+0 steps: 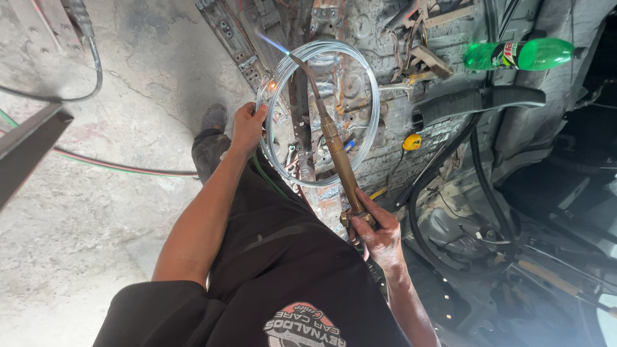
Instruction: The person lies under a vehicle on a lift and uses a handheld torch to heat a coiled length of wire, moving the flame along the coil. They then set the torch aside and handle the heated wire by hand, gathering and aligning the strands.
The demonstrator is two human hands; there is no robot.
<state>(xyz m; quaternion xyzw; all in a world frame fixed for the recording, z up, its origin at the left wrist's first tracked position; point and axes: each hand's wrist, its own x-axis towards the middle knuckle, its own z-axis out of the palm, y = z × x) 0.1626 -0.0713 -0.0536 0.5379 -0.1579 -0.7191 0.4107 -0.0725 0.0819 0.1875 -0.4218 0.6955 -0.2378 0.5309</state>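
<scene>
The left hand (247,125) grips a coil of thin silvery wire (319,112), its fingers (256,114) closed round the coil's left rim, so the loops stand up as a near-round hoop in front of the person's legs. The strands are bright and bundled loosely, a few springing slightly apart at the top and right. The right hand (379,234) holds a brass welding torch (337,157) by its lower end, fingers wrapped shut about the handle; the torch slants up and left across the hoop, and a thin blue flame (271,42) leaves its tip just past the coil's upper left edge. A small orange glow (272,84) shows on the wire near the left hand. Behind the hoop lies rusted, patched sheet metal (360,77) of a stripped car floor, crowded with brackets and black hoses (479,167). A green plastic bottle (517,54) rests at upper right, well apart from the hands, and a small yellow object (412,141) sits just right of the coil. To the left the cracked concrete floor (77,218) lies open, crossed only by a red and green hose (122,166).
</scene>
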